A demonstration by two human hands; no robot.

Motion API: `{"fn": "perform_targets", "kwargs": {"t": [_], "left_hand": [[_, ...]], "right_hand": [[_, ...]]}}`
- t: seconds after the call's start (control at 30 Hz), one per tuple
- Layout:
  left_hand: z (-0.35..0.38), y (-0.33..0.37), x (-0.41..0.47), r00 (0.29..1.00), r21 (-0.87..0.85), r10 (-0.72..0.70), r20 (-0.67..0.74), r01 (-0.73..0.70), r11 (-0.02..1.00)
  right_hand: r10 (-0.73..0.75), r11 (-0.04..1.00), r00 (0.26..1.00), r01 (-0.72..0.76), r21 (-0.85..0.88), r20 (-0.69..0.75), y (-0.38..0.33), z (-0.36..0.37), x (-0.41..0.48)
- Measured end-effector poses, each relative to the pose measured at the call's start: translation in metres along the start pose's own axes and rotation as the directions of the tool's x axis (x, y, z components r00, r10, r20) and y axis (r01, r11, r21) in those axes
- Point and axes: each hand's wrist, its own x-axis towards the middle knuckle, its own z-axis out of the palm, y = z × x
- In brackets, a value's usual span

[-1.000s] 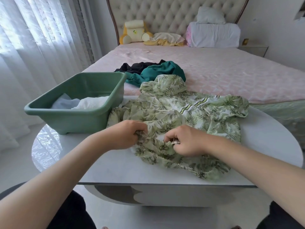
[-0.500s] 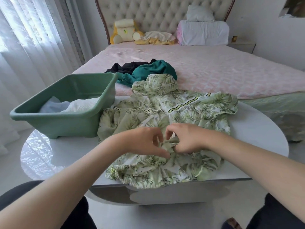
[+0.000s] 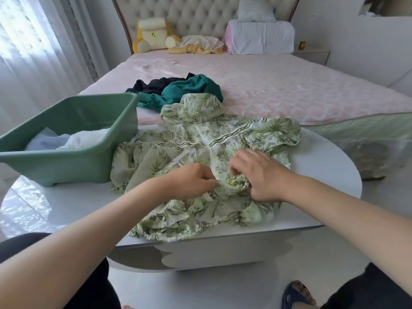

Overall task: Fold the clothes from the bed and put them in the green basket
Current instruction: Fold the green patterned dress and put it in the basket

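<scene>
A light green leaf-print hooded jacket (image 3: 200, 139) lies spread on the white oval table (image 3: 323, 175), its hood toward the bed. My left hand (image 3: 189, 181) pinches the fabric near the jacket's middle. My right hand (image 3: 260, 177) holds a bunched elastic cuff of the jacket just beside it. The green basket (image 3: 73, 161) stands on the table's left, with white and pale blue folded clothes (image 3: 73, 139) inside. On the pink bed (image 3: 278, 90) behind lie a teal garment (image 3: 191, 88) and a black garment (image 3: 156, 84).
Pillows (image 3: 260, 36), a yellow plush cushion (image 3: 153, 34) and a crumpled cloth (image 3: 200, 44) sit at the headboard. White curtains (image 3: 33, 52) hang at the left. A nightstand (image 3: 312, 55) stands right of the bed. My sandalled foot (image 3: 296, 295) is on the floor below the table.
The jacket was pulled nearer the table's front edge, its hem now hanging over. My hands shifted from the front opening to a bunched cuff, the right hand now closing round it.
</scene>
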Motion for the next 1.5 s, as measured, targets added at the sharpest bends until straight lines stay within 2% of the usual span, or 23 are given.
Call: {"fn": "perform_targets", "kwargs": {"t": [0.07,0.1,0.13,0.17,0.2,0.23,0.27,0.3,0.37,0.43,0.5,0.53,0.6,0.67,0.73,0.8,0.93,1.03,1.13,1.2,1.27,1.37,1.5], "left_hand": [[0.003,0.000,0.002,0.995,-0.118,0.033,0.098,-0.022,0.993],[0.004,0.003,0.000,0.972,-0.200,0.070,0.223,-0.025,0.979],[0.006,0.008,-0.002,0.920,-0.277,0.114,0.375,-0.006,0.961],[0.007,0.011,-0.004,0.848,-0.335,0.164,0.504,0.017,0.942],[0.007,0.013,-0.005,0.788,-0.386,0.211,0.578,0.036,0.922],[0.007,0.016,-0.006,0.767,-0.417,0.229,0.600,0.056,0.907],[0.006,0.016,-0.005,0.801,-0.419,0.213,0.559,0.052,0.907],[0.004,0.015,-0.002,0.868,-0.388,0.177,0.464,0.019,0.922],[0.002,0.002,0.007,0.980,-0.183,0.087,0.179,-0.054,0.982],[-0.001,-0.020,0.017,0.992,0.142,0.065,-0.107,-0.049,0.989],[-0.002,-0.044,0.024,0.974,0.362,0.050,-0.222,0.035,0.932],[-0.003,-0.055,0.025,0.980,0.407,-0.018,-0.197,0.099,0.908],[-0.010,-0.071,0.025,0.965,0.400,-0.261,-0.022,0.248,0.883],[-0.015,-0.080,0.022,0.867,0.394,-0.468,0.173,0.375,0.839],[-0.023,-0.078,0.016,0.807,0.415,-0.528,0.266,0.398,0.818],[-0.030,-0.074,0.011,0.802,0.435,-0.521,0.294,0.373,0.820],[-0.046,-0.072,0.011,0.880,0.404,-0.414,0.233,0.300,0.864],[-0.047,-0.080,0.026,0.963,0.269,-0.267,-0.031,0.265,0.926],[-0.043,-0.083,0.051,0.962,0.237,-0.141,-0.232,0.197,0.951],[-0.042,-0.087,0.068,0.964,0.276,-0.106,-0.244,0.174,0.945],[-0.043,-0.093,0.085,0.963,0.303,-0.120,-0.240,0.192,0.933],[-0.038,-0.105,0.107,0.959,0.303,-0.147,-0.243,0.219,0.927],[-0.033,-0.133,0.125,0.945,0.267,-0.303,-0.125,0.326,0.907]], "right_hand": [[0.020,0.999,0.997,-0.024,0.043,0.079,0.006,-0.006,-0.005],[0.063,0.993,0.977,-0.082,0.085,0.204,0.009,-0.010,-0.007],[0.101,0.973,0.917,-0.171,0.152,0.386,0.014,-0.015,-0.009],[0.113,0.942,0.806,-0.273,0.195,0.582,0.017,-0.020,-0.011],[0.109,0.911,0.661,-0.365,0.190,0.743,0.019,-0.025,-0.012],[0.102,0.890,0.529,-0.427,0.161,0.842,0.019,-0.028,-0.013],[0.106,0.883,0.464,-0.450,0.130,0.880,0.018,-0.031,-0.013],[0.129,0.884,0.484,-0.451,0.120,0.866,0.018,-0.031,-0.010],[0.163,0.896,0.705,-0.399,0.195,0.690,0.014,-0.024,-0.002],[0.151,0.915,0.895,-0.287,0.284,0.419,0.010,-0.011,0.011],[0.109,0.962,0.974,-0.154,0.225,0.198,0.005,0.002,0.026],[0.083,0.979,0.987,-0.107,0.173,0.141,0.005,0.011,0.035],[0.081,0.984,0.988,-0.100,0.147,0.133,0.009,0.023,0.048],[0.128,0.968,0.961,-0.175,0.179,0.246,0.018,0.027,0.058],[0.178,0.960,0.896,-0.249,0.126,0.407,0.025,0.026,0.066],[0.212,0.967,0.848,-0.255,0.024,0.485,0.023,0.017,0.072],[0.272,0.954,0.872,-0.298,0.000,0.406,0.011,-0.003,0.088],[0.282,0.959,0.932,-0.279,-0.046,0.229,0.013,0.006,0.099],[0.258,0.965,0.966,-0.259,0.032,0.033,0.013,0.021,0.116],[0.247,0.964,0.968,-0.250,0.089,0.043,0.009,0.028,0.127],[0.237,0.962,0.965,-0.249,0.109,0.108,0.010,0.038,0.137],[0.219,0.966,0.969,-0.231,0.115,0.112,0.023,0.048,0.148],[0.251,0.963,0.952,-0.263,0.051,0.176,0.051,0.055,0.158]]}}
